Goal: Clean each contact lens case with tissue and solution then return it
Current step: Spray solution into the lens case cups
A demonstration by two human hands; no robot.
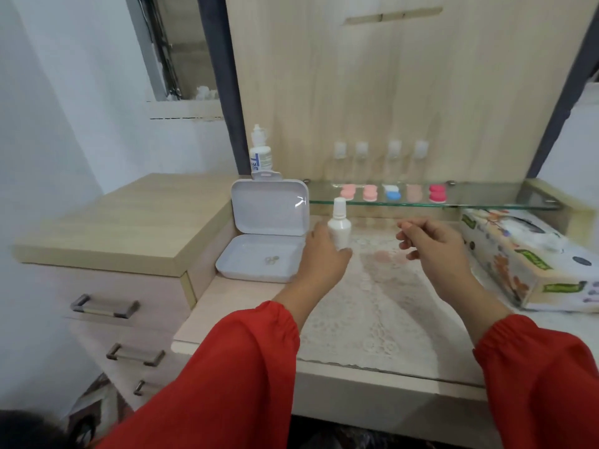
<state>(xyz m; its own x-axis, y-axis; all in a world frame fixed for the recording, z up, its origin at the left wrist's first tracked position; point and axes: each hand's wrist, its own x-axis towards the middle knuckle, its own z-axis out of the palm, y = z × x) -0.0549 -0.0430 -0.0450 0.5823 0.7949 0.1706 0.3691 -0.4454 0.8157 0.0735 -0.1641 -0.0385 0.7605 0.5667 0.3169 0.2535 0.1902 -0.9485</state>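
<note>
Bottle (339, 226) of solution, small and white, stands upright in the left hand (321, 254), fingers and thumb curled round its lower body, cap clear above them. Right hand (434, 244) hovers beside it over the lace mat (372, 306), fingers loosely curled, apparently empty. Lens cases (393, 192) line the glass shelf (486, 197) behind; a pale pink case (389, 256) lies blurred on the mat below the right fingers.

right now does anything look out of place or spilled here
No spill shows. One pink case lies on the lace mat, apart from the five cases on the glass shelf. The left hand grips a white bottle; the box stands open.
</note>
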